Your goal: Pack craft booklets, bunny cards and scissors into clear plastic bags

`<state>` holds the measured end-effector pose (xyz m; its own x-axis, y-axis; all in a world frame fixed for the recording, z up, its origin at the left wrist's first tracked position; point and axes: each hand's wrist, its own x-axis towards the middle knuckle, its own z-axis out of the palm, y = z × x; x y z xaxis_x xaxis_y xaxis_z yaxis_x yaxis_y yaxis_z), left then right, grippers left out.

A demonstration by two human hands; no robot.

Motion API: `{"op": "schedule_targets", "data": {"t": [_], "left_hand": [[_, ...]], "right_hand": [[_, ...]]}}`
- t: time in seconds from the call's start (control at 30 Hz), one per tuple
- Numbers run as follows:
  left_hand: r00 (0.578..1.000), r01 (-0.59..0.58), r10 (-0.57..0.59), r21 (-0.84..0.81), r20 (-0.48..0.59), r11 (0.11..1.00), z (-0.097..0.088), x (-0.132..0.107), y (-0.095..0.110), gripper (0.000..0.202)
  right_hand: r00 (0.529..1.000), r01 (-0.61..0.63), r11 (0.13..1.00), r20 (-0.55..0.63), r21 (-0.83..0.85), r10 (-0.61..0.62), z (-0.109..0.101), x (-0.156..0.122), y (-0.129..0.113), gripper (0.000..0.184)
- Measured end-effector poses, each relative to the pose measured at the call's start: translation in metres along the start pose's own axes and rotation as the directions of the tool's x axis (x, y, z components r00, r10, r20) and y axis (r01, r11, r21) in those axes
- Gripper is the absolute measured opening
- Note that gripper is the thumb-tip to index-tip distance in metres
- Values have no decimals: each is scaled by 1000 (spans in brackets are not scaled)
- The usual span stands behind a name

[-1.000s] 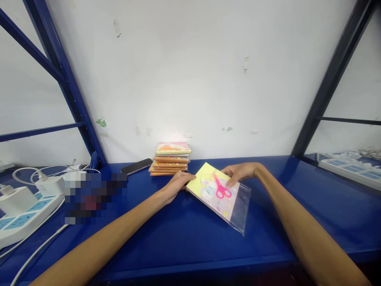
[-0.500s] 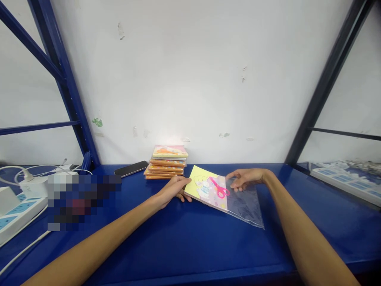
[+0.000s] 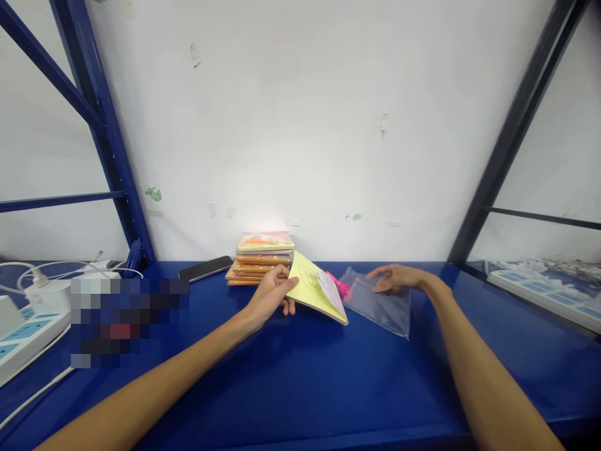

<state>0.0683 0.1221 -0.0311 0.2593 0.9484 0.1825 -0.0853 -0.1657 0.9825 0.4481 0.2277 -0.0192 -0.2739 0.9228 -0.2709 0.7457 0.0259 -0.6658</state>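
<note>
My left hand (image 3: 271,294) pinches the left edge of a yellow paper booklet (image 3: 307,285), thumb on top and fingers beneath. The booklet is tilted, and a loose pale leaf lifts near its right edge. Just behind that edge show pink scissors (image 3: 345,289), partly hidden, at the near end of a clear plastic bag (image 3: 380,307). I cannot tell whether the scissors lie inside the bag. My right hand (image 3: 394,279) grips the bag's upper edge between thumb and fingers. Booklet and bag are now apart along most of their length.
A stack of wrapped booklets (image 3: 258,269) stands near the wall, behind my left hand. Left of it lies a black phone (image 3: 205,268). A white power strip (image 3: 28,335) with plugs and cables is at the far left, another power strip (image 3: 544,291) at the right.
The booklet has come out of the clear bag, which now lies limp under my right hand. The cover leaf has lifted, and the scissors are now mostly hidden behind the booklet.
</note>
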Motion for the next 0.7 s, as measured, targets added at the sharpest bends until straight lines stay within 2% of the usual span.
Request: {"op": "schedule_targets", "data": {"t": [0.13, 0.23, 0.33, 0.43, 0.53, 0.6, 0.7], "left_hand": [[999, 42, -40, -47, 32, 998, 4, -4, -8, 47], [995, 88, -83, -87, 52, 992, 8, -6, -14, 45], [992, 117, -109, -126, 71, 985, 10, -7, -15, 46], [987, 141, -127, -162, 98, 977, 11, -8, -15, 50], [982, 163, -140, -202, 126, 966, 13, -10, -13, 50], [978, 185, -156, -226, 142, 956, 15, -10, -12, 46], [963, 248, -210, -247, 171, 937, 16, -10, -13, 35]], "right_hand": [[965, 23, 993, -257, -116, -53, -10, -3, -5, 69], [929, 69, 985, -349, -156, -120, -4, -5, -23, 64], [951, 146, 981, -255, -127, -175, 12, -7, -43, 66], [984, 172, 983, -39, -59, -174, 26, -12, -60, 74], [971, 182, 983, 151, 23, -184, 31, -19, -69, 73], [954, 216, 972, 193, 90, -230, 31, -23, -72, 66], [939, 292, 935, 126, 201, -320, 30, -25, -76, 59]]}}
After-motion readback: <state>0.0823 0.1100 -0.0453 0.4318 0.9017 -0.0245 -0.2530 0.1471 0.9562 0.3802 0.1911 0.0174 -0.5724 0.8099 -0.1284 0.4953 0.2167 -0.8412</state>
